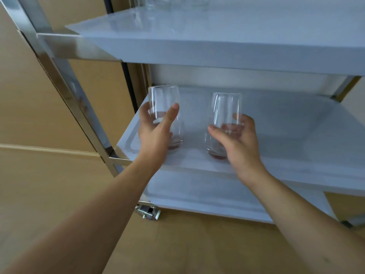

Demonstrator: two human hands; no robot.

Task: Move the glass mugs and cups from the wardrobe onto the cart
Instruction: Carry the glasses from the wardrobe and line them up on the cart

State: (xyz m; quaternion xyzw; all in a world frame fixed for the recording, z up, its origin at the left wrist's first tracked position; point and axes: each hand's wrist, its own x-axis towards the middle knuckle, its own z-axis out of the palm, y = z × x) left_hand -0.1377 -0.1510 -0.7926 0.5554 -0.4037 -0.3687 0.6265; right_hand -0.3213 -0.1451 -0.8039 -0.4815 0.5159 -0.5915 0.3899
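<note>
Left hand [156, 133]: curled round the left glass [165, 115], thumb tip on the near right wall, fingers [145, 110] wrapped round the far left side and partly seen through the glass. Grip at mid-height. Fingers moderately spread, matched to the glass width.

Right hand [237, 141]: curled round the right glass [224, 123], thumb [216, 131] laid across the near left wall, fingers visible through and behind the lower half. Grip low on the body, near the base.

Both glasses: clear, tall, upright with a slight tilt, rims uppermost. Located over the middle shelf [286, 123] of the cart [65, 86], left glass near the shelf's left edge, right glass just beside it toward centre, well apart from each other. Bases at or just above the shelf surface; contact cannot be told.

Cart: white trays on a chrome frame. Top shelf [217, 32] carrying more glassware [158, 2] at its far edge, mostly cut off by the frame edge. Bottom shelf [207, 194] below the hands. Caster [149, 211] at the near left corner, resting on a tan floor [177, 244].
</note>
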